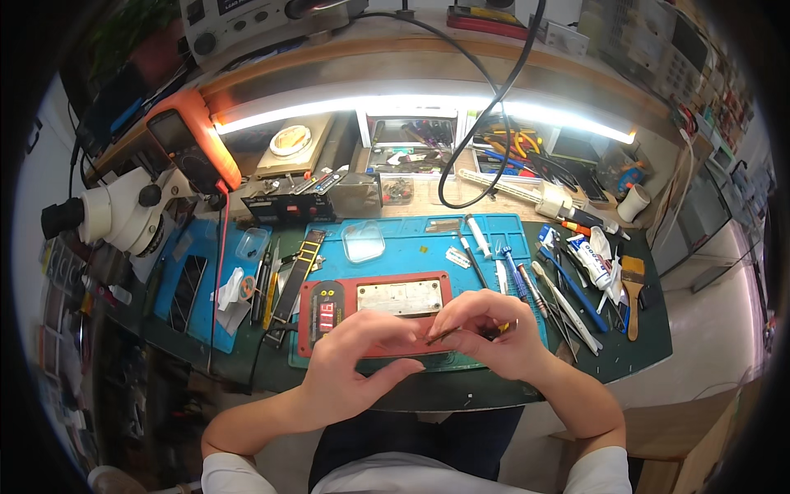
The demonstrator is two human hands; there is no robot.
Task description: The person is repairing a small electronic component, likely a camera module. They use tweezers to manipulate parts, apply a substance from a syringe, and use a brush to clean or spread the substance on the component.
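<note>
My right hand (498, 336) pinches a small, thin brown piece (444, 335) between thumb and fingers, over the front edge of a red heating plate (377, 290). Its exact kind is too small to tell. Something dark and yellowish shows by the curled fingers of that hand, partly hidden. Close to the piece's left side is my left hand (350, 362), its fingers bent and the thumb held apart, gripping nothing that I can see. Behind both hands lies the pale metal top (401, 298) of the plate, with a lit red display (327, 316) at its left.
Under the plate spreads a blue work mat (411, 239). Tweezers, a blue brush and a wide paintbrush (633, 284) lie at the right. A phone (188, 292) and microscope (123, 214) are at the left. A black cable (494, 123) hangs down over the bench.
</note>
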